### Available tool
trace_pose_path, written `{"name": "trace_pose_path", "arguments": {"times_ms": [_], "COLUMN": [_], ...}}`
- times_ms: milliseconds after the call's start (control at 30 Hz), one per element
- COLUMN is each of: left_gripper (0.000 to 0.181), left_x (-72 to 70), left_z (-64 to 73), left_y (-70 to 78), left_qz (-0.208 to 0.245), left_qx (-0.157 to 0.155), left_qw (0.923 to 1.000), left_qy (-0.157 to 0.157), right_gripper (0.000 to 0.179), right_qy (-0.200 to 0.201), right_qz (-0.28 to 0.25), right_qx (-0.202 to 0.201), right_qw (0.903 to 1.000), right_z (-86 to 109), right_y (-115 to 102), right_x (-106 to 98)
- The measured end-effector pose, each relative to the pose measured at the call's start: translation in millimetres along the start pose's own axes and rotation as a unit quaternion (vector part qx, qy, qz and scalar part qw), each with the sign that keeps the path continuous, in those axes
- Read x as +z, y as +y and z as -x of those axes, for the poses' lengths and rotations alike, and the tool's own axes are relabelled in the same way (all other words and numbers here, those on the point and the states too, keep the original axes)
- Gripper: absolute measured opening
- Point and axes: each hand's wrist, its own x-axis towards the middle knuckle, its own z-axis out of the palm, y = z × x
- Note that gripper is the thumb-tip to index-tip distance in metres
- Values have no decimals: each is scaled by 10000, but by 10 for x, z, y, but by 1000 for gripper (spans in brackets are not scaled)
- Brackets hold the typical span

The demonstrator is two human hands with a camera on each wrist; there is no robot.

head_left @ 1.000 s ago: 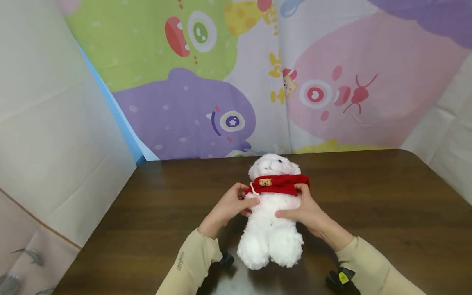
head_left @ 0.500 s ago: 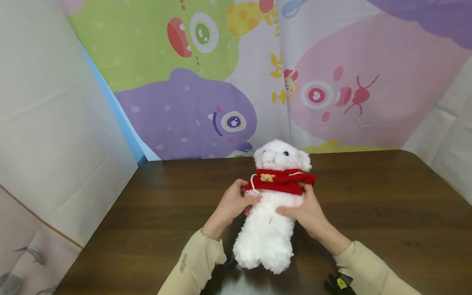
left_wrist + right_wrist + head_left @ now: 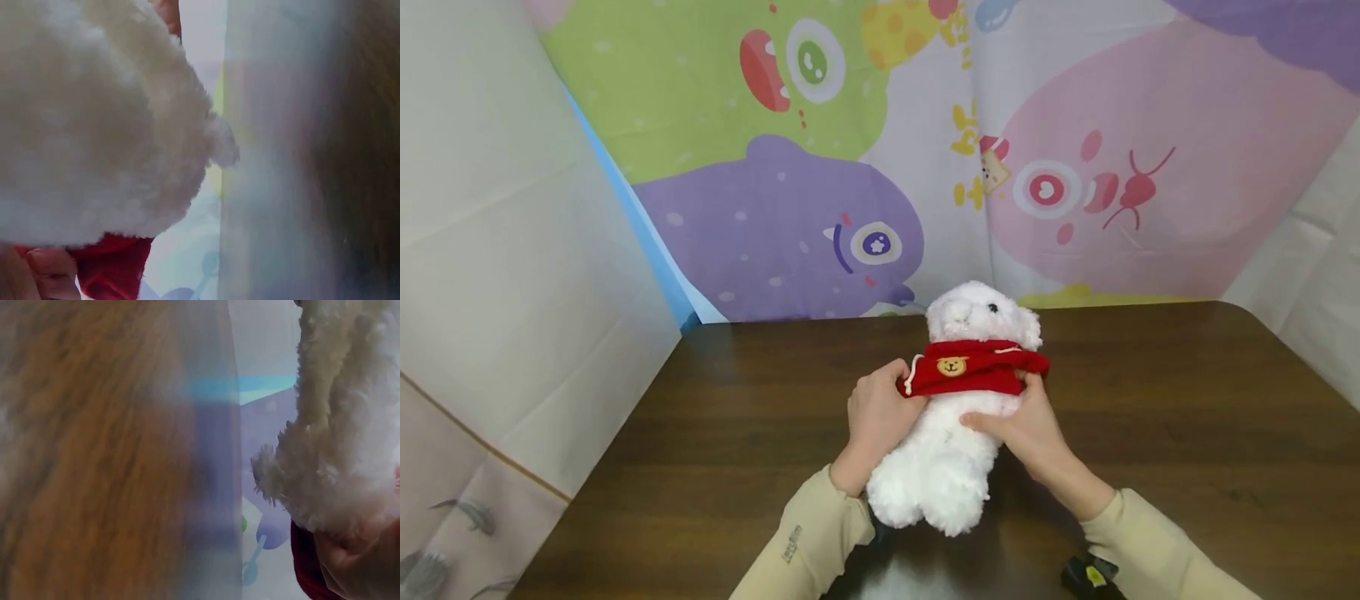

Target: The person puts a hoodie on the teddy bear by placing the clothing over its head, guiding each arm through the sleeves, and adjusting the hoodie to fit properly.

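Note:
A white fluffy teddy bear is held up over the table, tilted with its head to the upper right. A red knitted garment with a bear-face patch and white cord is bunched around its chest. At the garment's left edge my left hand pinches the cloth, its thumb tip tucked out of sight. My right hand grips the bear's right side, thumb on the belly, other fingers by the red cloth and partly hidden. Both wrist views show the fur close up, with my left fingers beside the red fabric.
The dark wooden table extends to both sides and behind the bear. A cartoon-printed curtain hangs along its back edge. Near the right sleeve is a black device with a yellow mark.
The bear has risen and tilted, its head moving up and right, its feet shifting left. My left hand has turned, its thumb leaving the belly for the garment's edge. The right hand keeps its grip.

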Motion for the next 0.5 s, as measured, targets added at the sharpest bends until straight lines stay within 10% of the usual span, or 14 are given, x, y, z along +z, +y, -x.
{"name": "trace_pose_path", "arguments": {"times_ms": [233,367,500], "left_gripper": [19,54,86], "left_x": [-20,-13,14], "left_z": [7,40,39], "left_y": [90,194,263], "left_qz": [1691,3046,3350], "left_qx": [30,-927,-2393], "left_qw": [9854,9446,9046], "left_qy": [-205,-792,-1106], "right_gripper": [74,68,66], "right_qy": [-121,-364,-526], "right_qz": [-578,-975,-994], "right_qx": [69,-27,-195], "right_qw": [9982,9946,9935], "right_z": [-111,-134,-102], "right_y": [-14,-21,-41], "right_x": [-172,-236,-188]}}
